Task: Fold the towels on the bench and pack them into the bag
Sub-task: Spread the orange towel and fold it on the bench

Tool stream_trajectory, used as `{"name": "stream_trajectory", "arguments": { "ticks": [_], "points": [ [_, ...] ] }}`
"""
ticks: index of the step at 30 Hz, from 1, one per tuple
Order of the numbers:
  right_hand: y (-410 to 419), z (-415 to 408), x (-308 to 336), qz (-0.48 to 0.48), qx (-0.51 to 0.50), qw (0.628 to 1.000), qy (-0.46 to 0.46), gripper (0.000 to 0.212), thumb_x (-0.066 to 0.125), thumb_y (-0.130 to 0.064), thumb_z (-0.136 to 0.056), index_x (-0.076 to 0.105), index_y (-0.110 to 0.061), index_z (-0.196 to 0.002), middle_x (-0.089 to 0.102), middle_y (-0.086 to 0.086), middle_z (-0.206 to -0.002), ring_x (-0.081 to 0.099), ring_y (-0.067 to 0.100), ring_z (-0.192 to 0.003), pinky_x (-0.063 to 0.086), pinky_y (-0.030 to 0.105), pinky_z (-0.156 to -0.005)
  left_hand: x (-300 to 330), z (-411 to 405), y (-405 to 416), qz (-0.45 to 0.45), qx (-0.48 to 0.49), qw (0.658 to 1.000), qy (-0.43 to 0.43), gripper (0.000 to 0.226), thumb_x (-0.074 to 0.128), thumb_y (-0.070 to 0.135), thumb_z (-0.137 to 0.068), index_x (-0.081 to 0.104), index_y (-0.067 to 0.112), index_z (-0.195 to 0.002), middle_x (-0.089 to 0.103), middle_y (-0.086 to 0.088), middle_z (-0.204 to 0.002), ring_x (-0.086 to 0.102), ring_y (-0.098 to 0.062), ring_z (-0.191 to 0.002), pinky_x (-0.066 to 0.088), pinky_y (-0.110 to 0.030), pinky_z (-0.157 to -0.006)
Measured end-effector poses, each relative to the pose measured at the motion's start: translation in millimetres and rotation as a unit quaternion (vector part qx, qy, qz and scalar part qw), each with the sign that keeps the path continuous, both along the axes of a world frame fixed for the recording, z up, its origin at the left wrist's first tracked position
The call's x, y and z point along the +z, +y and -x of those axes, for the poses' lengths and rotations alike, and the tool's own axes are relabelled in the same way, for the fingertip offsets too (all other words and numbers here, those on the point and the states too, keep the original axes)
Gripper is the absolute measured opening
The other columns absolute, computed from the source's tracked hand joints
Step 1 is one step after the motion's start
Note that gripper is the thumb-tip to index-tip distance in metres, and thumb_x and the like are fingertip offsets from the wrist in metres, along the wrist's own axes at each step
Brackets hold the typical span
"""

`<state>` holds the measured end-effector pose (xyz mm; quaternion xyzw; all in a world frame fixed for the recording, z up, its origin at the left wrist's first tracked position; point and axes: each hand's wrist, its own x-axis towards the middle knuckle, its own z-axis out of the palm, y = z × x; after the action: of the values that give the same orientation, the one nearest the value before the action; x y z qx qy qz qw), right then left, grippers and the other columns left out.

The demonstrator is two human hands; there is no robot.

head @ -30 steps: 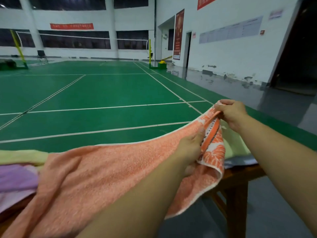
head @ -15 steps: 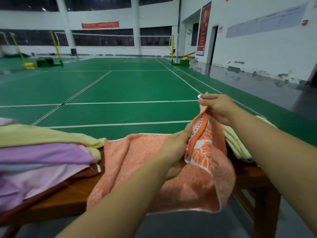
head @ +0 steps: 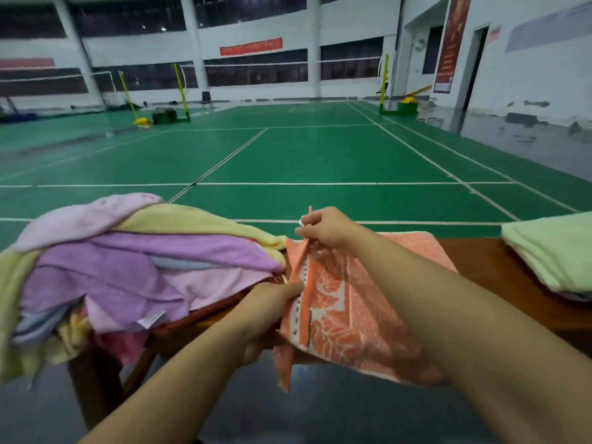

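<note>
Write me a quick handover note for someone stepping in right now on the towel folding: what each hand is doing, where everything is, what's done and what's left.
Left hand: pinches the orange towel at its near left edge.
Right hand: pinches the same edge at the far end.
Orange towel: doubled over on the bench, near part hanging off the front.
Heap of unfolded towels: left end of the bench.
Folded green towel: right end.
Bag: not in view.
Done: at least one towel folded.
Left: finish the orange one, fold the heap, pack everything.
</note>
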<state>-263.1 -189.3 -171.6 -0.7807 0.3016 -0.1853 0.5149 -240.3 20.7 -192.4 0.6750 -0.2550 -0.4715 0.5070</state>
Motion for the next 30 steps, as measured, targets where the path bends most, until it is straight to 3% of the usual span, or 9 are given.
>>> {"name": "stream_trajectory", "arguments": {
  "ticks": [2, 4, 7, 10, 13, 16, 22, 26, 30],
  "points": [
    [13, 0, -4, -0.043, 0.046, 0.998, 0.018, 0.036, 0.062, -0.024, -0.101, 0.055, -0.006, -0.131, 0.066, 0.011, -0.096, 0.067, 0.017, -0.065, 0.057, 0.029, -0.057, -1, -8, 10, -0.077, -0.03, 0.994, -0.065, 0.032, 0.054, 0.04, -0.103, 0.066, 0.017, -0.12, 0.079, -0.006, -0.097, 0.077, -0.024, -0.089, 0.062, -0.046, -0.083],
    [13, 8, -2, -0.06, 0.061, 0.996, 0.021, 0.035, 0.052, -0.031, -0.105, 0.05, -0.013, -0.135, 0.064, 0.014, -0.112, 0.07, 0.023, -0.074, 0.059, 0.033, -0.063, 2, -15, 13, -0.152, -0.062, 0.969, -0.184, 0.035, 0.054, 0.042, -0.102, 0.069, 0.012, -0.112, 0.078, -0.009, -0.09, 0.076, -0.022, -0.08, 0.064, -0.04, -0.069],
    [-2, 31, 5, -0.044, 0.02, 0.999, -0.004, 0.03, 0.048, -0.032, -0.107, 0.054, -0.012, -0.129, 0.069, 0.013, -0.115, 0.071, 0.02, -0.072, 0.059, 0.03, -0.061, 14, -24, 10, -0.216, -0.062, 0.897, -0.38, 0.042, 0.051, 0.048, -0.1, 0.068, 0.011, -0.089, 0.072, -0.007, -0.072, 0.069, -0.015, -0.054, 0.056, -0.027, -0.048],
    [-23, 65, 4, -0.02, -0.066, 0.997, -0.02, 0.028, 0.049, -0.029, -0.107, 0.06, -0.009, -0.123, 0.072, 0.011, -0.113, 0.068, 0.019, -0.071, 0.056, 0.028, -0.058, 20, -33, -12, -0.206, -0.051, 0.817, -0.536, 0.047, 0.045, 0.054, -0.1, 0.067, 0.015, -0.086, 0.066, -0.002, -0.073, 0.064, -0.015, -0.06, 0.045, -0.025, -0.055],
    [-39, 100, -8, 0.017, -0.154, 0.988, -0.004, 0.024, 0.051, -0.026, -0.105, 0.066, -0.009, -0.114, 0.073, 0.011, -0.107, 0.069, 0.023, -0.076, 0.057, 0.037, -0.07, 15, -29, -47, -0.181, -0.048, 0.808, -0.559, 0.046, 0.049, 0.058, -0.098, 0.061, 0.015, -0.086, 0.063, -0.003, -0.084, 0.061, -0.023, -0.079, 0.045, -0.03, -0.07],
    [-48, 133, -19, 0.196, -0.223, 0.942, 0.158, 0.026, 0.055, -0.035, -0.099, 0.073, -0.015, -0.097, 0.073, 0.006, -0.098, 0.068, 0.029, -0.088, 0.057, 0.042, -0.083, -3, -29, -74, -0.18, -0.03, 0.801, -0.57, 0.053, 0.055, 0.064, -0.092, 0.064, 0.013, -0.098, 0.063, -0.003, -0.09, 0.064, -0.025, -0.087, 0.054, -0.034, -0.078],
    [-50, 187, -39, 0.243, -0.29, 0.848, 0.37, 0.068, 0.052, -0.065, -0.091, 0.056, -0.009, -0.129, 0.058, 0.017, -0.131, 0.059, 0.037, -0.113, 0.053, 0.044, -0.092, -19, -34, -90, -0.202, 0.018, 0.775, -0.599, 0.058, 0.047, 0.068, -0.094, 0.062, 0.013, -0.083, 0.06, -0.001, -0.075, 0.059, -0.017, -0.07, 0.049, -0.03, -0.06],
    [-48, 208, -35, 0.224, -0.258, 0.848, 0.405, 0.057, 0.058, -0.066, -0.089, 0.064, -0.01, -0.101, 0.061, 0.005, -0.088, 0.062, 0.028, -0.084, 0.052, 0.037, -0.072, -7, -28, -91, -0.248, -0.048, 0.778, -0.575, 0.055, 0.055, 0.063, -0.094, 0.055, 0.008, -0.094, 0.061, 0.0, -0.09, 0.06, -0.02, -0.084, 0.053, -0.034, -0.076],
    [-42, 203, -38, 0.203, -0.268, 0.867, 0.367, 0.047, 0.063, -0.06, -0.09, 0.059, -0.013, -0.083, 0.062, 0.003, -0.083, 0.063, 0.023, -0.076, 0.05, 0.035, -0.063, -4, -24, -92, -0.21, -0.069, 0.817, -0.533, 0.038, 0.056, 0.044, -0.098, 0.059, 0.007, -0.107, 0.064, -0.008, -0.1, 0.06, -0.024, -0.09, 0.052, -0.033, -0.083]
  ]
}}
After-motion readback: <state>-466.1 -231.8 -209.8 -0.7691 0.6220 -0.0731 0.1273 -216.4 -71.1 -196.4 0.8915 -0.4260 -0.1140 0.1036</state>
